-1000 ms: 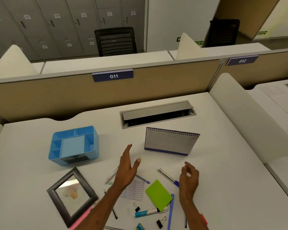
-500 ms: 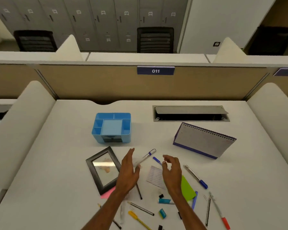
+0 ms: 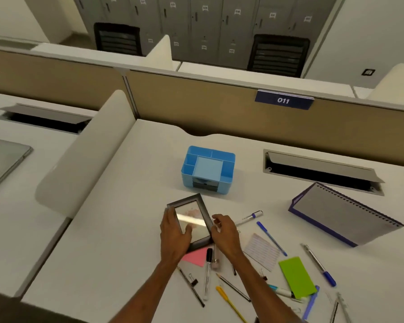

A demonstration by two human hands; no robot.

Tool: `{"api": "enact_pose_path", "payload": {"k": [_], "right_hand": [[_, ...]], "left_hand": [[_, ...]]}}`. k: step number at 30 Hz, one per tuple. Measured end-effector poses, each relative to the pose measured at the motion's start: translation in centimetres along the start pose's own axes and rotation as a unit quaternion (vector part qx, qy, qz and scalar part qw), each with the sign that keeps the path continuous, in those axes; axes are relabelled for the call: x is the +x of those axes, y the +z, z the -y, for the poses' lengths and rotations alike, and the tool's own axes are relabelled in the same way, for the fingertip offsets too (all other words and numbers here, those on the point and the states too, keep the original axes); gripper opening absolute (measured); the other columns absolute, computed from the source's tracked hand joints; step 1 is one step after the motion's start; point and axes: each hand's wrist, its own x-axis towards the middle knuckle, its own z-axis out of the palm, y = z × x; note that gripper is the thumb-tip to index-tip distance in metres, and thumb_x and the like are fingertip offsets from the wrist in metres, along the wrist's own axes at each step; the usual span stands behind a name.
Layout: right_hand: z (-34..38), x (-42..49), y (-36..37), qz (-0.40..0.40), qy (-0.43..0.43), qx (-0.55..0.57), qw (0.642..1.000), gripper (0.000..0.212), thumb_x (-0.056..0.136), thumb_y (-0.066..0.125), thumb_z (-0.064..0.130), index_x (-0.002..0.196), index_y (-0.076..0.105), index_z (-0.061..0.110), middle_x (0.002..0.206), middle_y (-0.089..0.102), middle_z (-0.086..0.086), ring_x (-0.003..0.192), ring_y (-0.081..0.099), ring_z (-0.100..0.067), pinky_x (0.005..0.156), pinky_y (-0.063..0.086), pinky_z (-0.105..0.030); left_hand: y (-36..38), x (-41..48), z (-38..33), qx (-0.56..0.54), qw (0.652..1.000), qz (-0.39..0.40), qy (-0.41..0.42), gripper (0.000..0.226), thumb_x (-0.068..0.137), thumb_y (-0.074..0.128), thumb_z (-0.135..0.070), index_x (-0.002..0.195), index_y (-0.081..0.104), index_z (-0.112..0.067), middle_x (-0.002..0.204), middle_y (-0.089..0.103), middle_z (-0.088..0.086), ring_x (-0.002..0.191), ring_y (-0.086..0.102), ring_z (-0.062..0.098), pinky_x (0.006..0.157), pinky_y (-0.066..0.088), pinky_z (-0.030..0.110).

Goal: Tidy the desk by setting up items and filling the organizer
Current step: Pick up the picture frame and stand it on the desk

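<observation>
a: where is the picture frame (image 3: 189, 221) being found?
b: it is being held low at the bench (image 3: 107, 241), just in front of the blue organizer (image 3: 208, 170), with its near corner over a pink note (image 3: 194, 257). whether it is being lifted clear cannot be told. the left rim is being wrapped by the left hand (image 3: 175, 234), the thumb being laid on the glass.
a: and the other side?
b: the right rim is being pinched by the curled fingers of the right hand (image 3: 224, 231).
a: how is it being expected to handle?
b: it is being judged light and stiff, with the glass fragile and slippery. the dark rims are being favoured for holding, both sides at once, so the pane is being spared. further right, loose pens (image 3: 272, 238) and a desk calendar (image 3: 343, 217) are being left on the bench.
</observation>
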Motion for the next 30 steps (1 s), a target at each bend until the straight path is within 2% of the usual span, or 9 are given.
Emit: {"api": "enact_pose_path", "payload": {"k": [2, 4, 6, 10, 14, 20, 25, 30], "right_hand": [[0.9, 0.5, 0.8, 0.01, 0.008, -0.038, 0.999, 0.025, 0.099, 0.061, 0.01, 0.124, 0.065, 0.011, 0.115, 0.06, -0.008, 0.108, 0.058, -0.022, 0.088, 0.048, -0.028], [1.6, 1.1, 1.5, 0.009, 0.022, -0.06, 0.998, 0.02, 0.098, 0.062, 0.012, 0.118, 0.066, 0.01, 0.112, 0.059, -0.009, 0.104, 0.059, -0.023, 0.084, 0.048, -0.028], [2.1, 1.5, 1.8, 0.006, 0.051, -0.057, 0.997, 0.024, 0.095, 0.065, 0.011, 0.119, 0.067, 0.009, 0.114, 0.06, -0.01, 0.103, 0.06, -0.024, 0.088, 0.051, -0.032], [2.4, 2.0, 2.0, 0.006, 0.092, -0.02, 0.995, 0.028, 0.088, 0.071, 0.01, 0.116, 0.073, 0.006, 0.106, 0.071, -0.009, 0.097, 0.067, -0.023, 0.088, 0.057, -0.036], [2.7, 1.9, 2.1, -0.004, 0.111, 0.038, 0.993, 0.022, 0.089, 0.074, 0.012, 0.111, 0.075, 0.008, 0.1, 0.073, -0.006, 0.094, 0.069, -0.02, 0.091, 0.059, -0.038], [2.4, 0.9, 1.9, -0.044, 0.125, 0.099, 0.986, 0.004, 0.088, 0.076, 0.014, 0.091, 0.076, 0.017, 0.096, 0.074, 0.003, 0.094, 0.069, -0.014, 0.086, 0.059, -0.031], [2.8, -0.1, 1.2, -0.082, 0.108, 0.127, 0.983, 0.017, 0.087, 0.075, 0.012, 0.087, 0.069, 0.027, 0.101, 0.069, 0.003, 0.097, 0.066, -0.012, 0.09, 0.056, -0.03], [3.4, -0.4, 0.4, -0.086, 0.077, 0.127, 0.985, 0.012, 0.088, 0.076, 0.016, 0.096, 0.07, 0.021, 0.1, 0.067, 0.006, 0.094, 0.065, -0.008, 0.084, 0.056, -0.024]], "left_hand": [[-0.6, 0.1, 0.3, -0.016, 0.999, -0.013, -0.029, 0.079, 0.101, 0.063, -0.019, 0.166, 0.018, -0.013, 0.172, 0.019, 0.011, 0.157, 0.024, 0.031, 0.128, 0.025, 0.049], [-1.0, 0.4, 0.5, -0.034, 0.998, -0.027, -0.048, 0.072, 0.101, 0.061, -0.016, 0.163, 0.023, -0.012, 0.165, 0.034, 0.014, 0.148, 0.038, 0.034, 0.122, 0.035, 0.052], [-1.1, 0.8, 0.3, -0.053, 0.996, -0.03, -0.067, 0.067, 0.102, 0.059, -0.013, 0.161, 0.028, -0.012, 0.157, 0.045, 0.015, 0.139, 0.048, 0.035, 0.116, 0.042, 0.053], [-1.3, 1.6, -0.1, -0.102, 0.987, -0.033, -0.12, 0.061, 0.102, 0.058, -0.012, 0.158, 0.035, -0.014, 0.151, 0.05, 0.015, 0.136, 0.051, 0.036, 0.114, 0.043, 0.055], [-1.9, 2.7, -0.6, -0.172, 0.969, -0.04, -0.17, 0.053, 0.103, 0.06, -0.024, 0.152, 0.04, -0.019, 0.143, 0.057, 0.012, 0.13, 0.058, 0.035, 0.11, 0.047, 0.055], [-2.0, 3.5, -0.9, -0.232, 0.954, 0.005, -0.19, 0.083, 0.095, 0.068, -0.056, 0.158, 0.028, -0.021, 0.15, 0.055, 0.012, 0.128, 0.062, 0.034, 0.107, 0.052, 0.056], [-0.7, 3.0, -1.4, -0.25, 0.952, 0.013, -0.177, 0.092, 0.084, 0.078, -0.06, 0.155, 0.035, -0.019, 0.143, 0.058, 0.013, 0.123, 0.064, 0.033, 0.101, 0.057, 0.055], [-0.2, 2.4, -2.2, -0.276, 0.945, 0.021, -0.174, 0.1, 0.077, 0.079, -0.067, 0.154, 0.033, -0.023, 0.136, 0.062, 0.008, 0.119, 0.066, 0.029, 0.101, 0.058, 0.051]]}}
